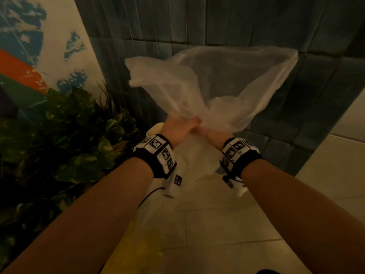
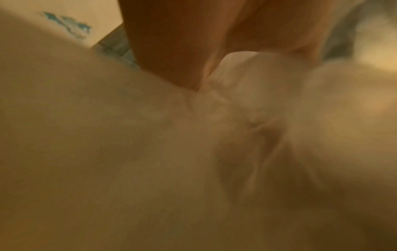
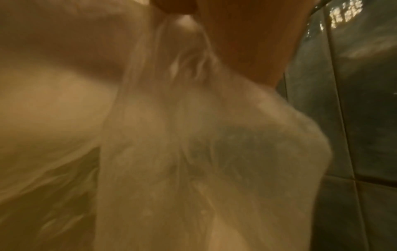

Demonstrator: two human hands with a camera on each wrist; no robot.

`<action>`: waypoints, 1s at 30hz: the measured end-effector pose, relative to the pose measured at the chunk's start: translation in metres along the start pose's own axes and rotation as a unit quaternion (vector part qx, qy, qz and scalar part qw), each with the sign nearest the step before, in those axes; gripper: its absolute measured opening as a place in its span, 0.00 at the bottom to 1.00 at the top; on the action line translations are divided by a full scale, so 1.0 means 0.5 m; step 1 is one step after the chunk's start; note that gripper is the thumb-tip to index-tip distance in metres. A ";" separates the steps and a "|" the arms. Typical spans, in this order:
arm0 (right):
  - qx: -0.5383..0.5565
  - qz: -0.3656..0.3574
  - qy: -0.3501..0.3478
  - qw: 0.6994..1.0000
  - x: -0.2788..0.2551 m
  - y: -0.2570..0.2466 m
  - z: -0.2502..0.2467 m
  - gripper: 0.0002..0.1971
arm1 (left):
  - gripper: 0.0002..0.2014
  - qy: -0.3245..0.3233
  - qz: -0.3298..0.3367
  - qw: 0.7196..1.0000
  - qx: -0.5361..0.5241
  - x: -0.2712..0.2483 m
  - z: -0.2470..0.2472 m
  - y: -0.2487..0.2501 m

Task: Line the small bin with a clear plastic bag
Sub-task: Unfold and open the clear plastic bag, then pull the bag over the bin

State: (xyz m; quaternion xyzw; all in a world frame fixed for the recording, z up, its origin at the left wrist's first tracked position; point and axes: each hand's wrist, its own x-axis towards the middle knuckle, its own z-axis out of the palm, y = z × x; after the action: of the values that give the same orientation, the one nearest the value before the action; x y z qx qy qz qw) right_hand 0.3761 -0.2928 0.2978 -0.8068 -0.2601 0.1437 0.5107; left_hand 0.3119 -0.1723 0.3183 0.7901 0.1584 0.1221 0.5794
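Both hands meet at the frame's centre, each clenched on the gathered mouth of the clear plastic bag (image 1: 213,80): the left hand (image 1: 177,128) at 9 o'clock of the bunch, the right hand (image 1: 214,135) at 3. The bag billows toward 12, before the dark tiled wall (image 1: 256,22). Leafy plant (image 1: 65,139) sits at 9 o'clock.

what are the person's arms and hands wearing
Both forearms are bare, no sleeves. Each wrist carries a black band studded with white squares printed with black square-code markers; the right one matches. A thin dark cable trails from the left band. The hands wear no gloves.
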 end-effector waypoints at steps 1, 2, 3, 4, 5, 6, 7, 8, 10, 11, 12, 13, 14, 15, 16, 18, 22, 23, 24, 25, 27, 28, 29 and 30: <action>0.028 0.016 0.024 0.999 0.014 0.003 -0.001 0.20 | 0.39 -0.010 0.019 0.998 -0.059 0.002 -0.005 -0.007; 0.029 0.046 0.049 0.997 0.023 0.003 0.005 0.16 | 0.48 -0.007 0.031 0.998 -0.053 0.001 -0.013 -0.021; 0.040 0.090 0.060 0.993 0.028 -0.005 0.015 0.13 | 0.54 -0.010 0.029 0.999 -0.009 -0.003 -0.021 -0.043; 0.052 0.132 0.053 0.988 0.034 -0.011 0.026 0.11 | 0.57 -0.012 0.015 0.999 0.047 -0.012 -0.029 -0.068; 0.085 0.154 0.037 0.984 0.045 -0.017 0.042 0.11 | 0.56 -0.026 0.006 0.995 0.097 -0.016 -0.034 -0.088; 0.108 0.153 0.037 0.982 0.050 -0.027 0.059 0.11 | 0.52 -0.047 0.021 0.986 0.158 -0.019 -0.037 -0.110; 0.119 0.143 0.051 0.981 0.058 -0.028 0.080 0.11 | 0.42 -0.059 0.049 0.968 0.239 -0.013 -0.038 -0.135; 0.088 0.124 0.072 0.986 0.065 -0.025 0.098 0.13 | 0.30 -0.063 0.080 0.949 0.297 -0.007 -0.043 -0.154; -0.018 0.085 0.074 0.993 0.077 -0.012 0.121 0.26 | 0.15 -0.034 0.089 0.955 0.282 0.015 -0.058 -0.190; -0.055 0.090 0.054 0.993 0.083 -0.002 0.131 0.32 | 0.12 -0.035 0.100 0.961 0.257 0.026 -0.065 -0.204; -0.070 0.110 0.016 0.991 0.087 0.004 0.139 0.37 | 0.11 -0.055 0.124 0.962 0.238 0.032 -0.070 -0.212; -0.074 0.143 -0.021 0.987 0.096 0.016 0.144 0.42 | 0.12 -0.085 0.143 0.960 0.226 0.035 -0.074 -0.220; -0.092 0.176 -0.040 0.979 0.098 0.020 0.150 0.45 | 0.14 -0.120 0.151 0.955 0.226 0.041 -0.076 -0.227; -0.118 0.196 -0.040 0.973 0.103 0.023 0.156 0.45 | 0.16 -0.150 0.148 0.952 0.220 0.049 -0.078 -0.240; -0.143 0.194 -0.025 0.970 0.108 0.029 0.161 0.41 | 0.18 -0.173 0.134 0.955 0.202 0.056 -0.081 -0.252; -0.202 0.147 0.026 0.968 0.124 0.036 0.164 0.28 | 0.22 -0.208 0.067 0.961 0.169 0.078 -0.090 -0.281; -0.280 0.148 0.097 0.943 0.174 0.064 0.152 0.26 | 0.26 -0.205 -0.090 0.973 0.049 0.168 -0.118 -0.346; -0.286 0.144 0.114 0.941 0.186 0.080 0.148 0.27 | 0.24 -0.183 -0.117 0.975 0.043 0.196 -0.124 -0.370; -0.290 0.146 0.130 0.937 0.192 0.092 0.145 0.29 | 0.21 -0.165 -0.112 0.974 0.107 0.227 -0.132 -0.396; -0.281 0.150 0.145 0.937 0.199 0.105 0.139 0.32 | 0.19 -0.147 -0.094 0.962 0.208 0.258 -0.137 -0.424; -0.245 0.175 0.182 0.936 0.205 0.123 0.130 0.34 | 0.23 -0.114 -0.067 0.925 0.356 0.312 -0.145 -0.478; -0.238 0.186 0.192 0.934 0.209 0.134 0.124 0.36 | 0.27 -0.102 -0.062 0.911 0.395 0.334 -0.146 -0.499; -0.232 0.186 0.194 0.935 0.210 0.140 0.118 0.38 | 0.30 -0.097 -0.058 0.902 0.417 0.350 -0.144 -0.520; -0.238 0.185 0.195 0.933 0.209 0.143 0.114 0.40 | 0.32 -0.099 -0.054 0.894 0.434 0.360 -0.142 -0.535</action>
State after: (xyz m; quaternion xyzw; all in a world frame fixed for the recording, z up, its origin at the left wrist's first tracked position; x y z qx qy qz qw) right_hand 0.4531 -0.2152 0.2123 -0.9506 -0.0281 0.0096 0.3089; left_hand 0.4217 0.0352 0.0860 0.9612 0.1803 -0.0688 0.1972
